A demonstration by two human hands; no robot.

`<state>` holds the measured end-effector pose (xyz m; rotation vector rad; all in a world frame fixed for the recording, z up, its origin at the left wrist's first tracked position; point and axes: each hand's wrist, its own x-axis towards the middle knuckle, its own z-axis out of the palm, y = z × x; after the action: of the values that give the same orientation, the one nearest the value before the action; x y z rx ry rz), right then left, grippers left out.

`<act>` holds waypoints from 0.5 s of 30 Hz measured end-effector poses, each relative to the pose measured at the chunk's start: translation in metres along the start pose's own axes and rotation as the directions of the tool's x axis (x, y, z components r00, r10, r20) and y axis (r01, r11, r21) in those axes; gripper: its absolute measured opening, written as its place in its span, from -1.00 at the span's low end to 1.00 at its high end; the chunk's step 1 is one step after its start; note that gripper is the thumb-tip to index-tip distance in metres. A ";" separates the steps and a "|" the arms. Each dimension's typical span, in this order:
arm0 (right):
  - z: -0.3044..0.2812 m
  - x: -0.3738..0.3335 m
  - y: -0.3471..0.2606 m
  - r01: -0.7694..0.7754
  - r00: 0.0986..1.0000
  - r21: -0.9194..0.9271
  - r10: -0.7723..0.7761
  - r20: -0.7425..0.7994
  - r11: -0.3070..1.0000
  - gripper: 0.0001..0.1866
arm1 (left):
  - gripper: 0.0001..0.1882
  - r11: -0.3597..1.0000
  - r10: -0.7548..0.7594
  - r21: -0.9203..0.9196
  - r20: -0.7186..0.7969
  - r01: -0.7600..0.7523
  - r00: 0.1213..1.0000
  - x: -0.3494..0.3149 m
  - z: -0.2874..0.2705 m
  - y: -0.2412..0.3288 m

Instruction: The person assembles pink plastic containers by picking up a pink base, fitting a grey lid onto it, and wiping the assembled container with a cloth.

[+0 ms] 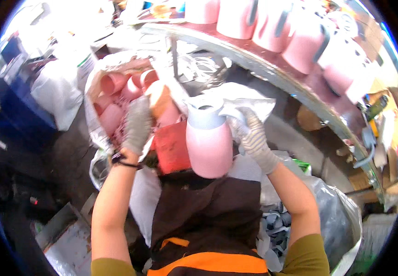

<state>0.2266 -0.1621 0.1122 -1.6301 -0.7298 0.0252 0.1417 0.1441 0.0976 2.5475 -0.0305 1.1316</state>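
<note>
A pink jug (pixel 209 149) with a grey-blue collar and spout stands upright in front of me, above my lap. My right hand (pixel 256 140), in a striped grey glove, is closed round the jug's grey handle (pixel 234 116). My left hand (pixel 137 125), also gloved, reaches over the edge of a white sack (pixel 93 99) with its fingers stretched forward, apart from the jug. Inside that sack lie several pink jug bodies (pixel 112 83). Between the sack and the jug is a red block-like piece (pixel 171 146).
Several pink jugs (pixel 303 48) with grey handles line a metal-edged bench (pixel 272 69) at the upper right. A plastic-lined sack (pixel 346 230) of grey parts (pixel 277 225) sits at my lower right. White cords (pixel 201 69) lie beneath the bench; a blue cabinet (pixel 17 112) stands left.
</note>
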 end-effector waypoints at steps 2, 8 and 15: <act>-0.023 0.007 -0.067 0.183 0.950 -0.138 -0.211 -0.229 0.973 -0.64 | -0.68 0.982 -0.138 0.135 0.037 0.132 0.990 -0.016 -0.004 -0.020; -0.124 0.078 -0.166 0.325 0.594 -0.551 -0.619 -0.513 0.769 -0.62 | -0.47 0.839 -0.461 0.431 0.237 0.332 0.855 -0.109 0.108 -0.012; -0.257 0.201 -0.040 -0.432 0.836 -0.902 -0.374 -0.400 -0.001 -0.48 | -0.56 0.928 -0.371 0.021 0.141 0.372 0.918 -0.095 0.009 -0.009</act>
<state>0.4761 -0.2955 0.2803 -2.8815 -0.0600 -1.2826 0.0849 0.1384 0.0201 2.4800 0.3986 0.8000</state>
